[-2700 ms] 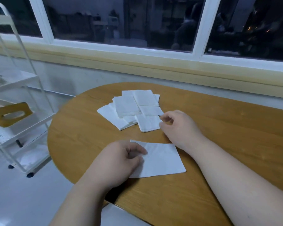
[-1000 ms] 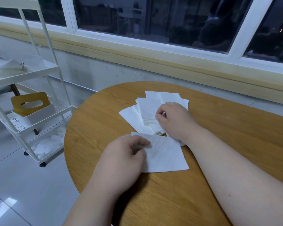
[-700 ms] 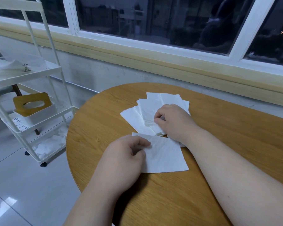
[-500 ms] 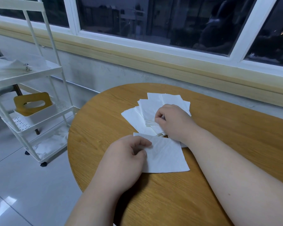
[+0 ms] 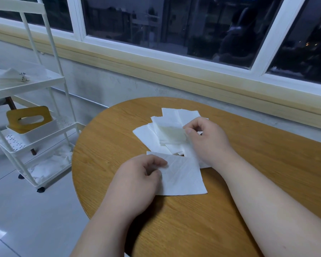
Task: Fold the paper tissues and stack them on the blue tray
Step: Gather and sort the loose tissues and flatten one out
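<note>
Task's things: a loose pile of tissues [image 5: 146, 134] lies fanned and overlapping near the middle of the counter [image 5: 258, 164]. 1 separate near tissue [image 5: 185, 179] lies flat in front of the pile, its far edge just touching the pile.
Blue tray: not in view, so I cannot tell where the stack is to go.
Left hand [image 5: 137, 180]: fingers curled, thumb and forefinger pinching the left edge of the near tissue and holding it down on the wood.
Right hand [image 5: 208, 141]: thumb and forefinger pinching the right edge of the top sheet [image 5: 171, 133] of the pile. That sheet looks slightly raised and half see-through.
Handling, as I judge it: very light, thin and limp, with no stiffness of its own. It will tear or crumple under a hard grip and will drift on a draught.
Where to take hold: at a corner or edge, with 2 fingertips and light pressure. Sheets cling together, so peel 1 off slowly while the rest stay flat.
Folding: best done flat on the wood, 1 hand anchoring an edge and the other bringing the opposite edge over.
Surface: round, wood-grain top, smooth and dry-looking, so sheets should slide easily.
Room: a white wheeled cart [image 5: 50, 86] stands to the left on a glossy tiled floor [image 5: 26, 219], carrying a tissue box [image 5: 29, 117] with a wooden lid. A dark window [image 5: 174, 30] runs behind.
</note>
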{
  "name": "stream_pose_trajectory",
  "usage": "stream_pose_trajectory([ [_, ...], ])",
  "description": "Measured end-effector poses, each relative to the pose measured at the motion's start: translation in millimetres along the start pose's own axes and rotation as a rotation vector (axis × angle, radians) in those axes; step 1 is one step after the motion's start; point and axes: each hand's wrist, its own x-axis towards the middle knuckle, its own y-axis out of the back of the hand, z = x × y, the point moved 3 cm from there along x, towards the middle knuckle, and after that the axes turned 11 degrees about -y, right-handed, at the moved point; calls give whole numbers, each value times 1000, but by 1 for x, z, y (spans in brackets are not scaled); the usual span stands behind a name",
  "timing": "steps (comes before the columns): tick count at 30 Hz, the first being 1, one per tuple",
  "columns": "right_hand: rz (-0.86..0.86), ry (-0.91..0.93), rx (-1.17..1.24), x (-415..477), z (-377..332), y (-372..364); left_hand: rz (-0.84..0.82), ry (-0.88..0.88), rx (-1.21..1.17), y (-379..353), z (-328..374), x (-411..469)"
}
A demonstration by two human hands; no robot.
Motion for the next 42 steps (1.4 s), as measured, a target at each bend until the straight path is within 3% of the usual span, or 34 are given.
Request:
stream_pose_trajectory([
  [4,81,-80,382,-40,-4,38,11,36,-66,-3,1,-2],
  [6,49,-175,732,-61,-6,56,8,52,-111,-5,3,-2],
  [8,5,-290,906,-80,-2,64,-2,44,-145,-8,5,-3],
  [13,90,-505,668,-99,34,49,-37,93,-185,-14,7,-7],
  [16,26,-501,625,-101,41,42,-54,100,-194,-16,9,-10],
  [20,-47,-464,375,-103,45,36,-55,105,-275,-15,11,-13],
  [25,-51,-574,694,-105,47,30,-139,80,-352,-13,12,-13],
  [29,-57,-592,800,-105,49,24,-151,41,-310,-11,14,-12],
  [42,-93,-484,574,-115,34,18,-152,72,-194,-16,11,-11],
])
